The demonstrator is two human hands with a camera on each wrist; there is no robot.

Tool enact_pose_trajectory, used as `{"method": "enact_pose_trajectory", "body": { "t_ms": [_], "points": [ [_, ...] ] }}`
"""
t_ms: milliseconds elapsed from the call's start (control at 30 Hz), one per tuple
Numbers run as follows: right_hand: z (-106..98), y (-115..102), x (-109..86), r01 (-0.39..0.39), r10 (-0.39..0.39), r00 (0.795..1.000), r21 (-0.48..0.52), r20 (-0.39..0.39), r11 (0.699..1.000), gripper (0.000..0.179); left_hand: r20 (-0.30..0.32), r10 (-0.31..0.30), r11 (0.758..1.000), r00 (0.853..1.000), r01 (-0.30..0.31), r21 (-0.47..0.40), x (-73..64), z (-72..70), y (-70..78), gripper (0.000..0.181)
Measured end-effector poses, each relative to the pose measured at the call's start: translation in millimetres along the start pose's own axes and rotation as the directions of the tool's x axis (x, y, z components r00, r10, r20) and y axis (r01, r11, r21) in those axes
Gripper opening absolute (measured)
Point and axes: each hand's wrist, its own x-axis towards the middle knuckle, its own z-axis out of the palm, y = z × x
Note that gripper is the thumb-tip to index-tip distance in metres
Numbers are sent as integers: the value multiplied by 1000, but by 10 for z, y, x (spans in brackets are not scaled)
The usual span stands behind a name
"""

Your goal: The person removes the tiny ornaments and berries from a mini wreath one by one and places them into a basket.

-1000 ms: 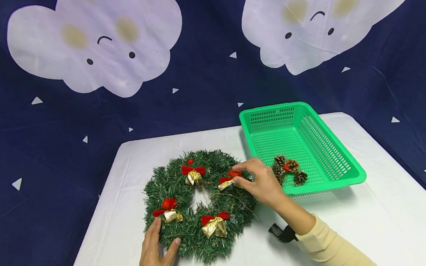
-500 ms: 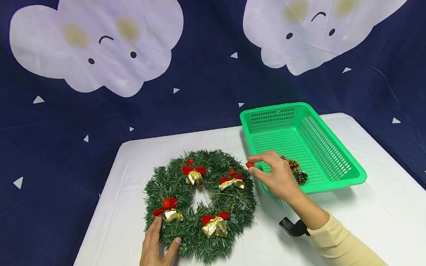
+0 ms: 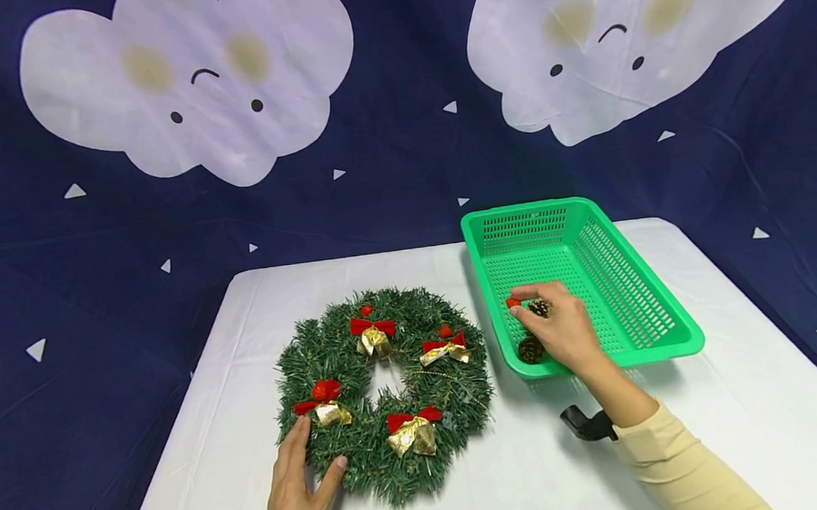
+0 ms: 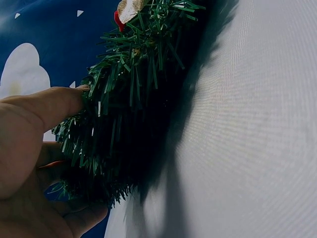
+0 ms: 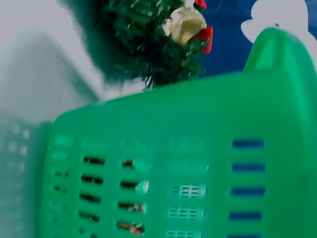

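Note:
A green Christmas wreath (image 3: 394,461) with red-and-gold bows and small red ornaments lies flat on the white table. My left hand (image 3: 299,492) holds its near left edge, thumb and fingers spread to either side; the left wrist view has the greenery (image 4: 114,114) between thumb and fingers. Over the near left part of the green basket (image 3: 686,338), my right hand (image 3: 559,327) pinches a small red berry-like ornament (image 3: 513,302) between thumb and fingertips. Below that hand, pine cones (image 3: 530,349) show partly, the rest hidden. The right wrist view shows mostly the basket's wall (image 5: 163,119).
The basket stands to the wreath's right, tall-walled and slotted. A black device (image 3: 587,424) is strapped at the right wrist. Behind the table (image 3: 509,477) hangs a dark blue cloth (image 3: 401,145) with white clouds.
My right hand has moved right from the wreath to over the basket, carrying a red ornament. Another red ornament stays above the right bow. The left hand keeps its place.

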Motion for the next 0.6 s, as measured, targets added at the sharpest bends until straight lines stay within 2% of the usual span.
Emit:
{"method": "enact_pose_trajectory", "body": {
  "t_ms": [267, 433, 600],
  "points": [
    [-117, 172, 50, -59, 58, 998, -41, -11, 997, 26, 11, -17, 1000, 1000, 17, -2, -2, -3, 8, 75],
    [-178, 277, 106, -116, 119, 991, -57, 53, 992, 29, 10, -23, 1000, 1000, 23, -6, 1, -3, 9, 75],
    [-232, 365, 152, -131, 139, 984, -75, 108, 988, 31, 27, -39, 999, 999, 39, -4, 4, -3, 15, 75]
  ]
}}
